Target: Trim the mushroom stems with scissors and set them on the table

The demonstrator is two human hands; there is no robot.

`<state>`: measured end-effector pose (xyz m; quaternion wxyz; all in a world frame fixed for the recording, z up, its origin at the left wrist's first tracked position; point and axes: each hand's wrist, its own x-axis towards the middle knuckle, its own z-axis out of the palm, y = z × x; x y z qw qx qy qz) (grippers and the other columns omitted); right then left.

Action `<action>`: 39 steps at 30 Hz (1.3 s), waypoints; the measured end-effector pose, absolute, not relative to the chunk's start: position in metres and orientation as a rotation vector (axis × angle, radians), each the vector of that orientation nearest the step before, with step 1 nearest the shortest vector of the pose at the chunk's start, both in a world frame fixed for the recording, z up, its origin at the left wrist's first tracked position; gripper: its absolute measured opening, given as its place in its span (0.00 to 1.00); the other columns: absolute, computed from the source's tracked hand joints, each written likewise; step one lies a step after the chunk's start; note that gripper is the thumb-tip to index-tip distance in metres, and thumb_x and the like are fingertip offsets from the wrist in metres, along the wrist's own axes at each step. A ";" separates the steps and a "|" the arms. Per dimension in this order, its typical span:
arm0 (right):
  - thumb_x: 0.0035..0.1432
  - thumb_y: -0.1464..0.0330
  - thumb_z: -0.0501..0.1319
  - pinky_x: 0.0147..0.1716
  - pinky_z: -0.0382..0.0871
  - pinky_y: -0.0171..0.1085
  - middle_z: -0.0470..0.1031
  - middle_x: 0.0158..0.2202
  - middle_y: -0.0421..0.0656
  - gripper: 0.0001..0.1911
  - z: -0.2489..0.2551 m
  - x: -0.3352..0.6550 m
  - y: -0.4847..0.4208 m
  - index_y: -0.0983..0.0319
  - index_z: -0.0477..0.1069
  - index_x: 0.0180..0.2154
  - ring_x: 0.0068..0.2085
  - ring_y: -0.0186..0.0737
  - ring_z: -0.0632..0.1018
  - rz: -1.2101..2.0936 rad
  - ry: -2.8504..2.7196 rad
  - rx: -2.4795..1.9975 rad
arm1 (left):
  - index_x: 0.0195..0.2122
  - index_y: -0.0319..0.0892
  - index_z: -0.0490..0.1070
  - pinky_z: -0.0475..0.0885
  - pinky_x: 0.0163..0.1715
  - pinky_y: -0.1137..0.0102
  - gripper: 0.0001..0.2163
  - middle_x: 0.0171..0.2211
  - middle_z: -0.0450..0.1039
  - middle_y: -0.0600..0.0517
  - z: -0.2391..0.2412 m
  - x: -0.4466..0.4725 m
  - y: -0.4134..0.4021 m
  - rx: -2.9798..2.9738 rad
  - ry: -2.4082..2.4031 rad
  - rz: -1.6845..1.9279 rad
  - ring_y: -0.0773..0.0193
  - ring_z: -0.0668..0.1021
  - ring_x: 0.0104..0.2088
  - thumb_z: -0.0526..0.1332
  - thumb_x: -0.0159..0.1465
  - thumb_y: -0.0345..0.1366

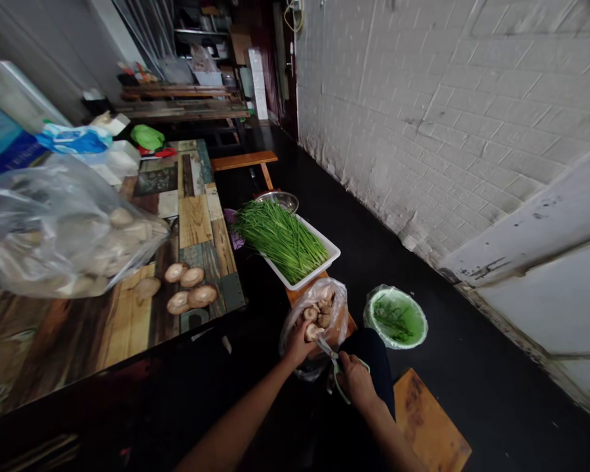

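My left hand (297,342) is closed round a mushroom (313,331), holding it over a clear plastic bag (335,296) with several mushroom pieces inside. My right hand (354,379) grips green-handled scissors (335,367), whose blades point up at the mushroom in the left hand. Both hands are low in the view, above my dark trouser leg.
A white tray of green chives (288,239) lies on a bench, with a metal bowl (279,197) behind it. A green-lined bucket (396,317) stands on the dark floor. Loose mushrooms (189,287) and a big bag of mushrooms (63,236) sit on the patchwork wooden table. The white brick wall runs along the right.
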<state>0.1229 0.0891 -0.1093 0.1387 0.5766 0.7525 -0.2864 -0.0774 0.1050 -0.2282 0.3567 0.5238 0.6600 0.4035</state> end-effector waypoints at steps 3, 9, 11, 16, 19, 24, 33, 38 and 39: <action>0.61 0.66 0.62 0.46 0.69 0.36 0.76 0.49 0.51 0.21 -0.110 0.119 0.091 0.62 0.69 0.55 0.49 0.46 0.79 -0.794 2.149 1.669 | 0.53 0.46 0.72 0.68 0.58 0.53 0.26 0.54 0.74 0.43 -0.223 -0.077 0.105 1.389 1.701 1.018 0.46 0.74 0.57 0.70 0.51 0.32; 0.63 0.67 0.59 0.42 0.69 0.37 0.79 0.45 0.50 0.15 -0.108 0.118 0.105 0.61 0.73 0.50 0.46 0.48 0.81 -0.774 2.177 1.615 | 0.50 0.45 0.72 0.69 0.57 0.53 0.27 0.53 0.74 0.45 -0.213 -0.077 0.107 1.321 1.688 1.087 0.47 0.75 0.56 0.70 0.48 0.27; 0.63 0.66 0.59 0.42 0.70 0.38 0.80 0.44 0.51 0.16 -0.107 0.119 0.111 0.62 0.73 0.51 0.46 0.50 0.81 -0.756 2.189 1.578 | 0.50 0.44 0.71 0.71 0.55 0.54 0.27 0.50 0.74 0.45 -0.211 -0.078 0.108 1.240 1.688 1.089 0.48 0.76 0.52 0.69 0.47 0.26; 0.63 0.65 0.61 0.42 0.70 0.39 0.79 0.47 0.53 0.23 -0.102 0.119 0.120 0.61 0.67 0.58 0.47 0.51 0.81 -0.764 2.176 1.550 | 0.51 0.44 0.67 0.74 0.51 0.57 0.26 0.48 0.74 0.47 -0.209 -0.081 0.111 1.114 1.612 1.108 0.52 0.78 0.48 0.67 0.49 0.28; 0.64 0.63 0.60 0.43 0.70 0.38 0.79 0.47 0.54 0.22 -0.098 0.120 0.120 0.62 0.67 0.58 0.48 0.50 0.81 -0.828 2.142 1.562 | 0.57 0.46 0.64 0.75 0.50 0.55 0.32 0.56 0.71 0.45 -0.208 -0.083 0.111 1.090 1.534 1.136 0.51 0.78 0.50 0.67 0.50 0.28; 0.63 0.63 0.62 0.43 0.68 0.37 0.78 0.47 0.52 0.20 -0.095 0.120 0.118 0.61 0.69 0.54 0.48 0.48 0.80 -0.929 2.088 1.596 | 0.57 0.44 0.67 0.65 0.61 0.54 0.30 0.59 0.68 0.43 -0.209 -0.087 0.112 1.267 1.515 1.146 0.48 0.71 0.61 0.67 0.51 0.27; 0.61 0.63 0.63 0.44 0.69 0.39 0.77 0.49 0.54 0.24 -0.084 0.112 0.111 0.60 0.67 0.58 0.50 0.51 0.80 -0.901 2.082 1.589 | 0.58 0.47 0.67 0.69 0.58 0.55 0.32 0.60 0.68 0.46 -0.204 -0.084 0.109 1.247 1.613 1.075 0.50 0.72 0.59 0.67 0.50 0.24; 0.62 0.66 0.61 0.44 0.69 0.38 0.79 0.47 0.53 0.19 -0.085 0.112 0.115 0.60 0.71 0.55 0.49 0.50 0.80 -0.822 2.141 1.569 | 0.54 0.45 0.68 0.68 0.58 0.56 0.29 0.56 0.71 0.46 -0.200 -0.086 0.110 1.239 1.578 1.083 0.51 0.73 0.57 0.67 0.49 0.25; 0.63 0.66 0.59 0.44 0.69 0.38 0.80 0.46 0.53 0.17 -0.086 0.113 0.116 0.61 0.72 0.53 0.48 0.50 0.81 -0.806 2.160 1.564 | 0.53 0.45 0.68 0.69 0.57 0.57 0.28 0.54 0.72 0.46 -0.200 -0.087 0.110 1.237 1.581 1.083 0.51 0.75 0.55 0.67 0.49 0.26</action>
